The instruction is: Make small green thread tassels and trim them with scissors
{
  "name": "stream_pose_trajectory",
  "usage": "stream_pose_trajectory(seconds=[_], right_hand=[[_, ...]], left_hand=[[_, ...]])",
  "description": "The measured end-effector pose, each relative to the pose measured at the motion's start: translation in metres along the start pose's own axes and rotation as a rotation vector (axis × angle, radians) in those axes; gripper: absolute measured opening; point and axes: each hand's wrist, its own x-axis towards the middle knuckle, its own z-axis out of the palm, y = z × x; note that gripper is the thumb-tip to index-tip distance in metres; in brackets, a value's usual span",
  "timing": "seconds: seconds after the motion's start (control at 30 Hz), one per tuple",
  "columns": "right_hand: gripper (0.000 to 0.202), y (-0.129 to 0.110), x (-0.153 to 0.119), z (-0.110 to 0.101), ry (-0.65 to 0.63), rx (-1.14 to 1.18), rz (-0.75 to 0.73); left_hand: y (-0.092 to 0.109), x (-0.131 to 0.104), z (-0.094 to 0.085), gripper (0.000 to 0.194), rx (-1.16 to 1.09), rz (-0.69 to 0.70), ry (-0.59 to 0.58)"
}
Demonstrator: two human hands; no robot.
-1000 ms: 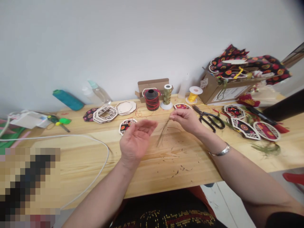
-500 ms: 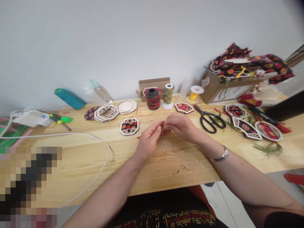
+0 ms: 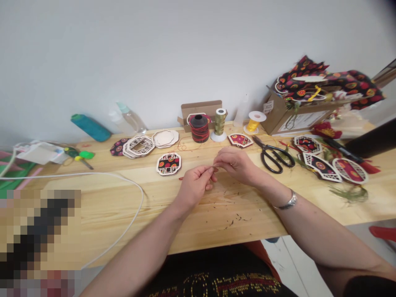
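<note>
My left hand (image 3: 196,185) is closed in a pinch above the middle of the table. My right hand (image 3: 235,166) meets it at the fingertips, its thumb and fingers also pressed together. What they pinch is too small and too covered to name. A bit of red cord (image 3: 181,178) pokes out beside my left hand. Behind that hand lies an ornament plaque (image 3: 168,164) with dark patterned fabric in a pale openwork frame. Black-handled scissors (image 3: 274,156) rest to the right of my right hand, and a fan-shaped plaque (image 3: 240,140) lies behind it.
Along the wall stand a red-and-black cord spool (image 3: 199,130), a green thread cone (image 3: 219,126) and a yellow ribbon spool (image 3: 255,123). Stacked wooden frames (image 3: 139,146) lie left. A cardboard box (image 3: 293,115) of fabric stands right, near several plaques (image 3: 321,167). A white cable (image 3: 140,206) curves left.
My left fingers have curled more and turned slightly below the pinch. Greenish strands seen under my hands earlier no longer show. My right hand has hardly moved.
</note>
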Motion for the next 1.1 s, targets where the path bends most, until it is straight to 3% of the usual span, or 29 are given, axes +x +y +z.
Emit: stream_pose_trajectory(seconds=[0.3, 0.43, 0.67, 0.77, 1.1], right_hand=[[0.008, 0.003, 0.002, -0.003, -0.057, 0.058, 0.021], [0.020, 0.007, 0.003, -0.009, -0.066, 0.025, 0.020], [0.039, 0.007, 0.013, -0.009, -0.083, -0.400, 0.087], [0.039, 0.005, 0.022, -0.008, -0.096, -0.529, 0.073], [0.024, 0.011, 0.055, -0.015, 0.115, -0.634, 0.109]], left_hand=[[0.001, 0.001, -0.001, 0.020, 0.005, 0.031, 0.050], [0.005, 0.002, -0.003, 0.017, -0.024, 0.028, 0.117], [0.010, 0.000, -0.003, 0.022, -0.083, 0.054, 0.113], [0.011, -0.001, -0.004, 0.024, -0.106, 0.055, 0.105], [0.011, -0.002, -0.007, 0.026, -0.137, 0.079, 0.106]])
